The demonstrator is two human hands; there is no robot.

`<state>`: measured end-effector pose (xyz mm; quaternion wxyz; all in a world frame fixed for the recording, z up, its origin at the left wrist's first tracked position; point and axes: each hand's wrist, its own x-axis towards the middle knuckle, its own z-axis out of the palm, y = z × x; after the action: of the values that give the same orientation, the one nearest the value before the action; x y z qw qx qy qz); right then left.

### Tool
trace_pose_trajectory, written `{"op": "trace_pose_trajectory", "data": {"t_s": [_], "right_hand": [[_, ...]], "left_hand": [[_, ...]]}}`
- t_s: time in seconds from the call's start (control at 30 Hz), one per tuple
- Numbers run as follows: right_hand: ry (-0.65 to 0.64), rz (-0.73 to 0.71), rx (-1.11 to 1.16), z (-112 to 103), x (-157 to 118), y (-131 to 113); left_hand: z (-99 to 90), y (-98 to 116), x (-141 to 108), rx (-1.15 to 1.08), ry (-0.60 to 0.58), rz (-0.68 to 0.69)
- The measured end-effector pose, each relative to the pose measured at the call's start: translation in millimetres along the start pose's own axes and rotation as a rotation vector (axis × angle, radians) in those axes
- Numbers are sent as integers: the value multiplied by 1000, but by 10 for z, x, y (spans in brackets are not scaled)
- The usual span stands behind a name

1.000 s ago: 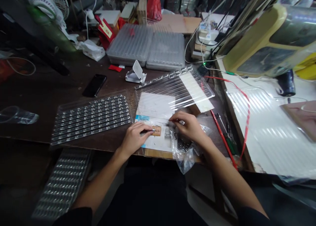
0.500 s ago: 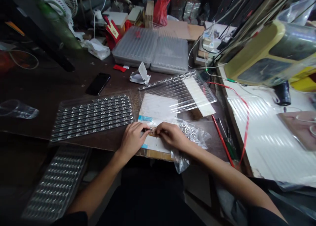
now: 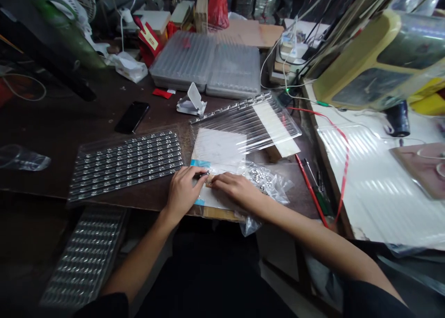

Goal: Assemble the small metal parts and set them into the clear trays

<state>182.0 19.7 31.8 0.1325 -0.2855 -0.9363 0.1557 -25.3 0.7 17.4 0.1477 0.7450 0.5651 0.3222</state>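
Note:
My left hand (image 3: 182,188) pinches a small dark metal part (image 3: 204,173) between thumb and fingers, over a white board (image 3: 220,146) near the table's front edge. Close beside it, my right hand (image 3: 231,187) has its fingers bent together over a small brown piece; whatever they grip is hidden. A clear plastic bag of small shiny parts (image 3: 264,179) lies just right of my right hand. Left of my hands is a clear tray filled with rows of dark metal strips (image 3: 128,162). Behind the board a ribbed clear tray (image 3: 239,123) holds one such row along its back edge.
A black phone (image 3: 132,117), a white folding stand (image 3: 192,101) and closed clear cases (image 3: 184,60) sit farther back. Screwdrivers (image 3: 318,186) and a red strap (image 3: 346,155) lie at the right. Another filled tray (image 3: 85,257) is below the table edge at lower left.
The whole view has shifted slightly, so things appear a little higher and more to the left. My right hand has moved slightly closer to my left, its fingers lower over the brown piece.

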Motion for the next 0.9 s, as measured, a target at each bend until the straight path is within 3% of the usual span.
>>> {"op": "trace_pose_trajectory", "data": {"t_s": [0.1,0.17,0.33,0.57,0.9], "right_hand": [[100,153,136,-185,-120,69],[91,262,158,-362,-249,91],[-321,491,-26,-686,-524,-2],[-430,546,-56,-530,-556,-79],[-420,572,-62,-497,-551,-113]], "left_hand": [[58,109,46,-92,53,4],[111,181,70,-148,17,40],[203,255,78,-156,-94,85],[221,233,62,-116,-105,81],[278,204,35,-141,-87,72]]}}
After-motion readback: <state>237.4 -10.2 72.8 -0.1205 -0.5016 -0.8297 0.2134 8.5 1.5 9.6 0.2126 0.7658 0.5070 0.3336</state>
